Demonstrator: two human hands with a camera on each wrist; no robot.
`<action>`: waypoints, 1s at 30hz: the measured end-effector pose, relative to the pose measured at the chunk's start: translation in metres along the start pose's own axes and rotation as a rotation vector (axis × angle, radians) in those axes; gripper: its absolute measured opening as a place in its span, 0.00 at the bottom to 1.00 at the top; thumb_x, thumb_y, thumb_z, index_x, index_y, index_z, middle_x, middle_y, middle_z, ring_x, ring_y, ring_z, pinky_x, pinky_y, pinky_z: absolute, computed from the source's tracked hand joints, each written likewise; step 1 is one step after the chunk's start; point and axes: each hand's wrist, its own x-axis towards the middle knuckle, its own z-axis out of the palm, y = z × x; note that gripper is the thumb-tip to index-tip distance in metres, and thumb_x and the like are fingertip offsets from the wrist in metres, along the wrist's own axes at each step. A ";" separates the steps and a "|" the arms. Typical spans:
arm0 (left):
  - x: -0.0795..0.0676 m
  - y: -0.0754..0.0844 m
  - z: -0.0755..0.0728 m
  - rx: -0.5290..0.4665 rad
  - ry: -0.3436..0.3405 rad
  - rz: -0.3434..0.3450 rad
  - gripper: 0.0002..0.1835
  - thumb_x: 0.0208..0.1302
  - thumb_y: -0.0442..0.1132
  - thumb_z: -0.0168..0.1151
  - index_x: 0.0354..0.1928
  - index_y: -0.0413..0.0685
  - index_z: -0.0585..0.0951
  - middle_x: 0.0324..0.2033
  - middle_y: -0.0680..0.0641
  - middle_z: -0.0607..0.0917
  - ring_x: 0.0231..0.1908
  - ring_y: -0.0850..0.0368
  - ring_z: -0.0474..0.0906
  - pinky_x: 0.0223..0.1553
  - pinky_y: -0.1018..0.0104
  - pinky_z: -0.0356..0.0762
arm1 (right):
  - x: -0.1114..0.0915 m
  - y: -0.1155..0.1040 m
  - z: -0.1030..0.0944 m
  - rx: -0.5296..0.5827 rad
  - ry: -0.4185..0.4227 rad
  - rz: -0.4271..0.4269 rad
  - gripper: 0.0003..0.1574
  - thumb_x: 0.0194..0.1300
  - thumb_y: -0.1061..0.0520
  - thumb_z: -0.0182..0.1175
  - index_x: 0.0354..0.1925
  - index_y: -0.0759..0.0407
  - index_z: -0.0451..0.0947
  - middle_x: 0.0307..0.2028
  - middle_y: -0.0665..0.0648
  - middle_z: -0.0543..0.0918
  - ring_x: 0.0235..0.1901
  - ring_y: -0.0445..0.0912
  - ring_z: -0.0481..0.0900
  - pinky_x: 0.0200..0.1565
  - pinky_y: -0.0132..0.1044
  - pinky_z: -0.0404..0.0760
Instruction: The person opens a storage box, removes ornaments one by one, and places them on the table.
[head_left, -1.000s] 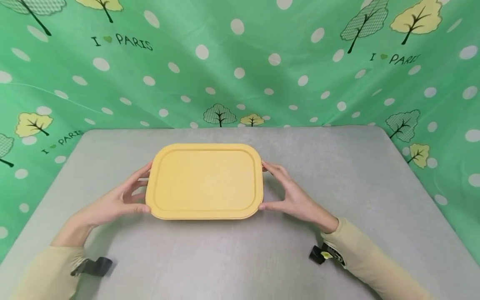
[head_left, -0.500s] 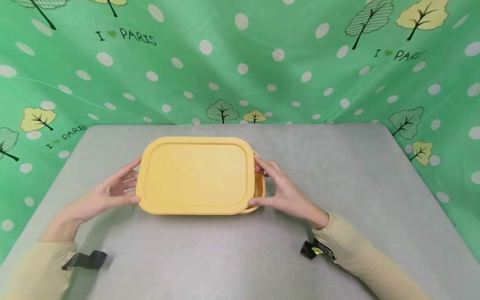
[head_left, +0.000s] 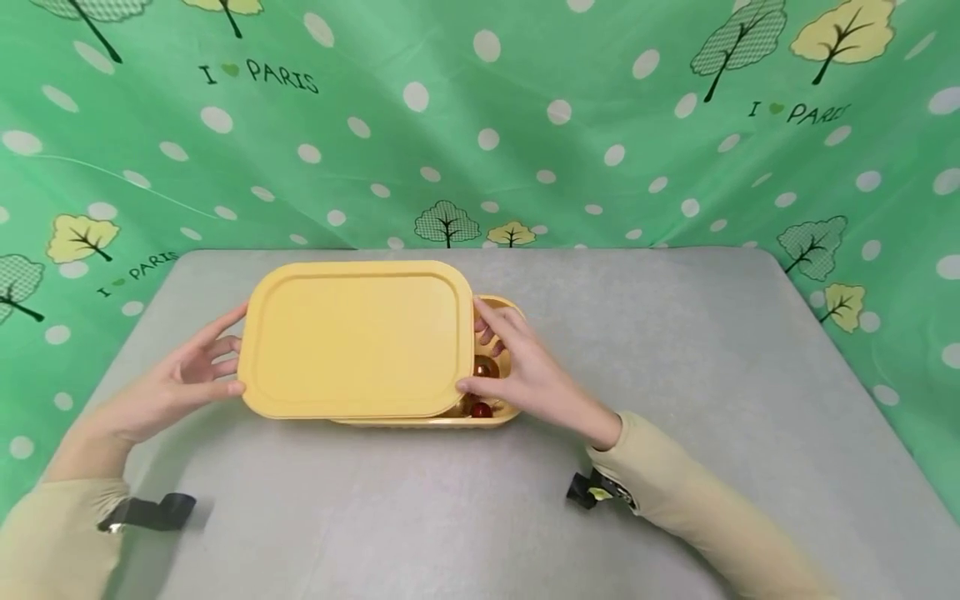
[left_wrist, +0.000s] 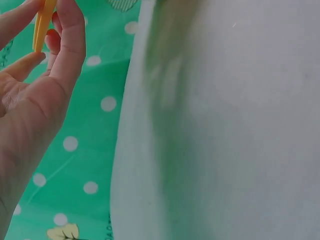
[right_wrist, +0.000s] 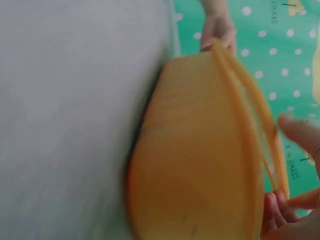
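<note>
Both hands hold a yellow rectangular lid (head_left: pixel 360 342) by its short ends, above a matching yellow box (head_left: pixel 427 423). My left hand (head_left: pixel 165 383) grips the left edge between thumb and fingers. At the right edge, my right hand (head_left: pixel 532 375) has its thumb on the near corner and a finger at the far one; other fingers reach over the box's uncovered end. There, a shiny brownish ball (head_left: pixel 486 367) and a small red ball (head_left: pixel 481 410) show inside. The lid hides the rest of the contents. In the right wrist view, a gap separates the lid from the box wall (right_wrist: pixel 195 145).
The box stands on a grey table (head_left: pixel 480 517). Behind and beside the table hangs a green dotted curtain (head_left: pixel 517 100) with printed trees. Each wrist carries a small black camera, such as the left wrist camera (head_left: pixel 172 510).
Both hands have lifted the lid and carried it left, off the box's right end. The balls inside have come into view. The box stays on the table.
</note>
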 end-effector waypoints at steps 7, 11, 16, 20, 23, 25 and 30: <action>-0.016 0.003 -0.018 0.003 0.094 -0.024 0.48 0.59 0.08 0.37 0.77 0.47 0.38 0.54 0.42 0.74 0.51 0.51 0.77 0.48 0.61 0.78 | 0.023 -0.010 0.027 0.193 -0.005 0.146 0.60 0.52 0.70 0.69 0.75 0.62 0.46 0.51 0.62 0.64 0.40 0.48 0.76 0.43 0.36 0.81; -0.029 0.001 -0.033 -0.034 0.129 -0.011 0.45 0.60 0.09 0.34 0.76 0.44 0.39 0.57 0.42 0.72 0.53 0.51 0.76 0.49 0.62 0.77 | 0.036 -0.015 0.045 0.246 -0.004 0.202 0.61 0.52 0.71 0.69 0.75 0.62 0.46 0.51 0.62 0.64 0.39 0.46 0.76 0.43 0.32 0.80; -0.049 -0.003 -0.050 -0.110 0.170 0.020 0.43 0.61 0.09 0.31 0.76 0.42 0.42 0.59 0.42 0.72 0.55 0.52 0.75 0.49 0.62 0.77 | 0.048 -0.026 0.068 0.232 -0.009 0.252 0.61 0.54 0.68 0.69 0.76 0.58 0.46 0.52 0.59 0.65 0.37 0.43 0.77 0.40 0.29 0.80; -0.065 -0.004 -0.061 -0.138 0.202 0.035 0.41 0.61 0.09 0.29 0.76 0.41 0.43 0.60 0.43 0.72 0.55 0.53 0.75 0.48 0.64 0.78 | 0.056 -0.036 0.087 0.217 -0.011 0.288 0.62 0.53 0.67 0.71 0.76 0.59 0.45 0.52 0.58 0.65 0.34 0.38 0.77 0.37 0.26 0.79; -0.077 -0.005 -0.068 -0.149 0.262 0.031 0.39 0.63 0.10 0.29 0.76 0.41 0.46 0.60 0.44 0.73 0.54 0.54 0.76 0.47 0.64 0.78 | 0.063 -0.042 0.100 0.226 -0.010 0.298 0.62 0.53 0.67 0.71 0.76 0.60 0.45 0.52 0.57 0.66 0.32 0.36 0.76 0.35 0.25 0.79; -0.085 -0.007 -0.073 -0.143 0.309 0.029 0.39 0.64 0.11 0.30 0.76 0.42 0.48 0.60 0.45 0.74 0.54 0.54 0.77 0.46 0.64 0.79 | 0.067 -0.046 0.108 0.249 -0.005 0.305 0.62 0.52 0.67 0.71 0.76 0.60 0.45 0.52 0.56 0.66 0.32 0.36 0.75 0.32 0.26 0.80; -0.109 -0.013 -0.090 -0.095 0.396 0.038 0.38 0.65 0.12 0.32 0.76 0.42 0.50 0.60 0.46 0.74 0.54 0.55 0.77 0.45 0.64 0.79 | 0.076 -0.057 0.125 0.259 0.016 0.308 0.62 0.51 0.67 0.73 0.76 0.55 0.49 0.50 0.54 0.66 0.30 0.34 0.75 0.31 0.24 0.78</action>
